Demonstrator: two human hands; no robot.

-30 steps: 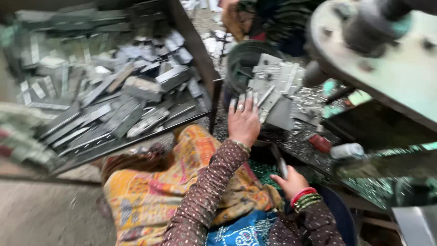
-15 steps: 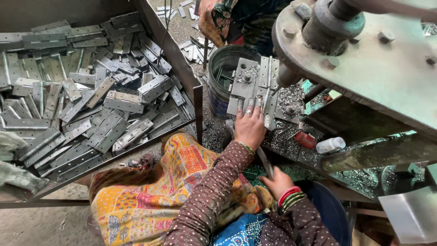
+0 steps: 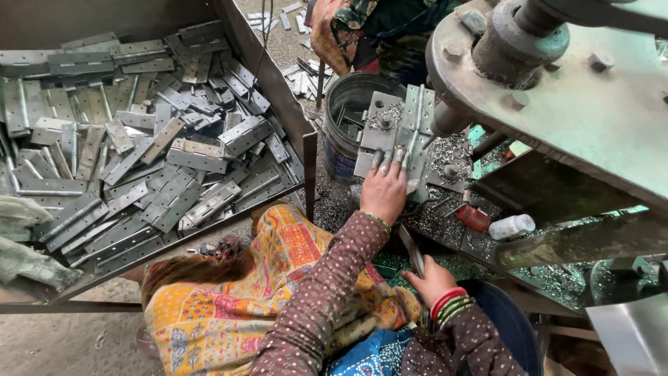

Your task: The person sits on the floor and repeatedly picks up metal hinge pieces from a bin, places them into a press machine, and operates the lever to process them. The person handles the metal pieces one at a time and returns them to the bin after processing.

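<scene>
— What is the left hand doing?
— It lies flat, fingers spread, on a large metal hinge resting on the machine bed, just beside the grey bucket.
— And the right hand?
— Lower down, near the bed's front edge, closed around a thin dark metal tool.
— The tray on the left?
— Heaped with loose hinges.

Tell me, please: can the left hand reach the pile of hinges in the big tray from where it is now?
Probably yes. The left hand rests on the hinge under the press; only the tray wall stands between it and the pile of hinges.
</scene>
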